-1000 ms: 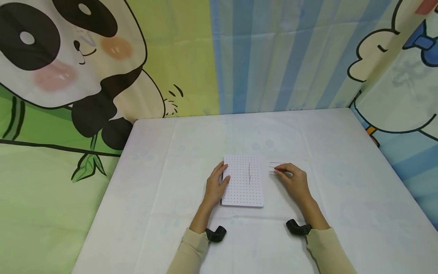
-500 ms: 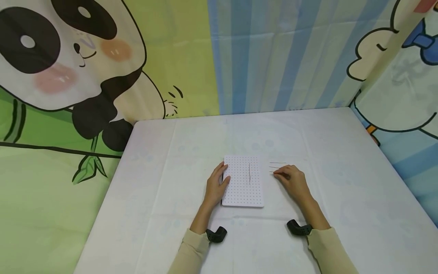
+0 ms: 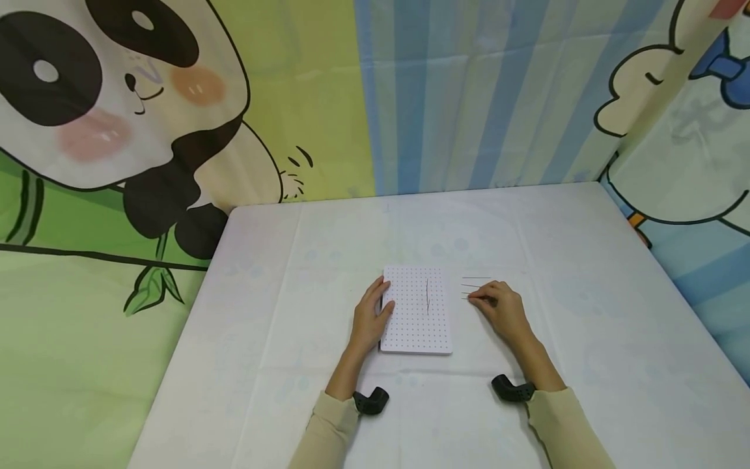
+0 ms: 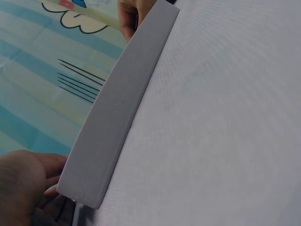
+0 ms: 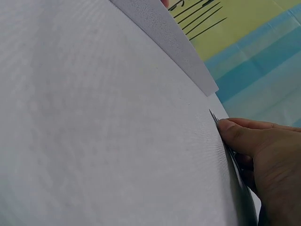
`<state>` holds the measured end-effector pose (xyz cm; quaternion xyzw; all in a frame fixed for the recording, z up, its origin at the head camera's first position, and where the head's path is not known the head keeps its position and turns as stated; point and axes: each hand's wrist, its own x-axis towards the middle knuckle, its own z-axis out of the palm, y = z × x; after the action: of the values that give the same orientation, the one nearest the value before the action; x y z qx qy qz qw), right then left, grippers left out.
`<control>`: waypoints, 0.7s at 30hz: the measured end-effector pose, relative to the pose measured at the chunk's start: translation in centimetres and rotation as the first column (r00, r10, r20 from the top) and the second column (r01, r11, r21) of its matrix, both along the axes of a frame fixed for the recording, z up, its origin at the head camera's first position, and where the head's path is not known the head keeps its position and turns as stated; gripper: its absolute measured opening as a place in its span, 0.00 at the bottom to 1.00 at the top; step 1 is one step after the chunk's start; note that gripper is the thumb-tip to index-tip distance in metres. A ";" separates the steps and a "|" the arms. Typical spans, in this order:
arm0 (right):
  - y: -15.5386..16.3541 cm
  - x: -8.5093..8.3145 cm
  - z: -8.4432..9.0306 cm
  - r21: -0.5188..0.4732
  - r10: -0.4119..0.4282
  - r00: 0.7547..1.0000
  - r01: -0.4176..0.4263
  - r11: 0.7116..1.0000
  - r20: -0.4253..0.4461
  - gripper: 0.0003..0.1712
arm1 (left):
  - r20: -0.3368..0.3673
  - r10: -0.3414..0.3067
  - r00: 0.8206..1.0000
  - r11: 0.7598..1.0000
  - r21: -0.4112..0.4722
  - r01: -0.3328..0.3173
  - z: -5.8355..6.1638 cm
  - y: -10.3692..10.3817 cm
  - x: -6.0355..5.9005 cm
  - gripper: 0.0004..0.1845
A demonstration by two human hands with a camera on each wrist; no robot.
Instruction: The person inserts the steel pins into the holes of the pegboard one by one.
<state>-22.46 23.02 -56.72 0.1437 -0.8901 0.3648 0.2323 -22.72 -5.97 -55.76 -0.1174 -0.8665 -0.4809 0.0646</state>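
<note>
A white pegboard (image 3: 407, 335) lies flat on the table, with a row of tiny holes pattern over its top. My left hand (image 3: 368, 320) grips its left side, thumb on the top face and fingers along the edge. Several thin dark needles (image 4: 81, 80) stand upright in the board; in the head view they merge into a narrow reddish line (image 3: 428, 298). Right of the board, several loose needles (image 3: 476, 277) lie side by side. My right hand (image 3: 498, 306) is at the nearer ones, thumb and forefinger pinching a needle (image 5: 212, 114) whose pointed end sticks out past the fingertips.
A white cloth covers the table (image 3: 328, 260). Behind it hangs a printed curtain (image 3: 457, 98) with a panda and stripes. Each wrist wears a black camera, the left camera (image 3: 372, 400) and right camera (image 3: 512, 389) both close over the tabletop.
My right hand has shifted slightly toward the nearer loose needles, and its thumb and forefinger have come together there. The left hand and the pegboard have stayed in place.
</note>
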 end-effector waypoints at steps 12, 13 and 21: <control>0.1 0.0 0.1 0.005 0.033 0.999 -0.033 0.999 0.000 0.06 | -0.003 0.007 1.000 1.000 0.001 -0.007 0.1 0.0 0.0 0.24; 0.1 0.0 0.2 0.006 0.035 0.999 -0.036 0.999 0.004 0.06 | -0.001 0.008 1.000 1.000 0.001 -0.008 0.1 0.0 0.0 0.24; 0.0 0.1 0.2 0.025 0.047 0.999 -0.047 0.999 0.025 0.06 | 0.009 0.010 1.000 1.000 0.004 -0.010 0.0 0.1 -0.1 0.24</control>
<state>-22.36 23.02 -56.49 0.1631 -0.8939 0.3604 0.2109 -22.79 -5.88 -55.75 -0.1109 -0.8664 -0.4828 0.0634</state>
